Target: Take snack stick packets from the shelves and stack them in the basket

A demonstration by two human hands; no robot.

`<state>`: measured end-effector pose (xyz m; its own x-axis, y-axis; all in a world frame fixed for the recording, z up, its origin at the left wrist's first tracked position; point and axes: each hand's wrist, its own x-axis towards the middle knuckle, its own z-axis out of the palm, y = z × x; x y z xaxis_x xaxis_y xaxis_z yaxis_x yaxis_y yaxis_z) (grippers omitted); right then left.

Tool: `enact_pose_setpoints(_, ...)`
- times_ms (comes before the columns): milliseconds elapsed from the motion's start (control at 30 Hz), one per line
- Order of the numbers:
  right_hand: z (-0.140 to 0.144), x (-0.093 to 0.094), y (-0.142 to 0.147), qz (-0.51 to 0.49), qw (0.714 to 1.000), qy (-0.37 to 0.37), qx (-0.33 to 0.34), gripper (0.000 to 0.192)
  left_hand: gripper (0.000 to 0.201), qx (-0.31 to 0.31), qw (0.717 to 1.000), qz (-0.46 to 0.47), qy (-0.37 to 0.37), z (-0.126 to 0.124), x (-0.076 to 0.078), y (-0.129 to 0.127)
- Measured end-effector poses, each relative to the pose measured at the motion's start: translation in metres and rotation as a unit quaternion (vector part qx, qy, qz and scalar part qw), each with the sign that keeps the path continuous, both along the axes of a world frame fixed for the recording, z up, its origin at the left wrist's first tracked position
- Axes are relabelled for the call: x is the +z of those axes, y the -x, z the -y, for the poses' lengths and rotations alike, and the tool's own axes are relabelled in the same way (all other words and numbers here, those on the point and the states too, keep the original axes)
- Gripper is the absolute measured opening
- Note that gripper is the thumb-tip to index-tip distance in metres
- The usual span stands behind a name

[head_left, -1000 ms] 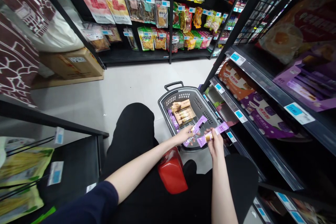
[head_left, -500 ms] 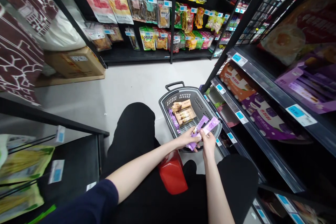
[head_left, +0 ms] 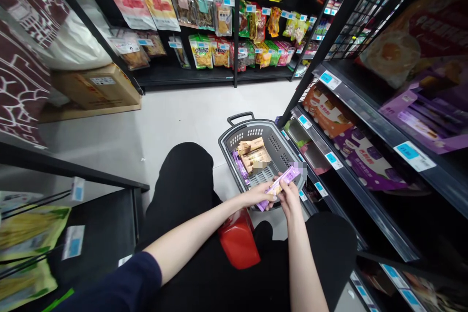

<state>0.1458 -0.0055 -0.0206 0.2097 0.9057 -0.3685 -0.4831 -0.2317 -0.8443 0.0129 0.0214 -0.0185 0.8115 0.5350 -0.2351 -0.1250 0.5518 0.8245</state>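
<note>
My left hand and my right hand meet over the near end of a grey shopping basket. Between them they grip slim purple snack packets, lined up as one bundle that slants up to the right. I cannot tell how many are in it. Both hands have their fingers closed on the bundle, my left on its lower part and my right further up. Inside the basket lie tan snack packets and, along its left wall, more purple packets.
Shelves with purple and orange snack boxes stand close on the right. Bagged snacks hang on the rack ahead. A cardboard box sits on the floor at left. A red glossy object is between my legs.
The purple packets were fanned apart in my hands; now they lie together as one bundle. My hands stay over the basket, and the view has shifted slightly.
</note>
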Motion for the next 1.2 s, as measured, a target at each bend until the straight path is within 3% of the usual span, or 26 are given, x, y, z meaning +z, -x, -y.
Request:
enact_pose_setpoints(167,-0.002,0.003,0.000,-0.007,0.999,-0.008,-0.044,0.044,0.033,-0.031,0.999,0.017,0.034,-0.002,-0.002,-0.001)
enact_pose_setpoints(367,-0.002,0.005,-0.002,0.030,0.998,-0.014,-0.046,0.039,0.037,-0.068,0.995,0.021,0.065,-0.004,-0.002,0.003)
enact_pose_setpoints(633,-0.003,0.002,-0.007,0.051,0.997,-0.016,-0.047,0.045,0.049,-0.050,0.996,0.002,0.076,-0.004,-0.008,0.001)
enact_pose_setpoints(900,0.000,-0.002,-0.050,0.097,0.963,-0.045,-0.246,0.040,0.038,-0.040,0.998,-0.028,0.047,-0.003,-0.009,0.002)
enact_pose_setpoints(1033,0.004,-0.005,-0.067,0.104,0.940,-0.055,-0.321,0.035,0.039,0.037,0.996,0.025,0.076,-0.005,-0.008,0.001)
enact_pose_setpoints(1100,0.003,-0.008,-0.059,0.105,0.945,-0.052,-0.304,0.032,0.040,0.056,0.995,0.036,0.076,-0.006,-0.008,-0.001)
enact_pose_setpoints(1200,0.001,-0.011,-0.029,0.107,0.971,-0.025,-0.212,0.026,0.041,0.033,0.997,0.026,0.071,-0.006,-0.011,-0.002)
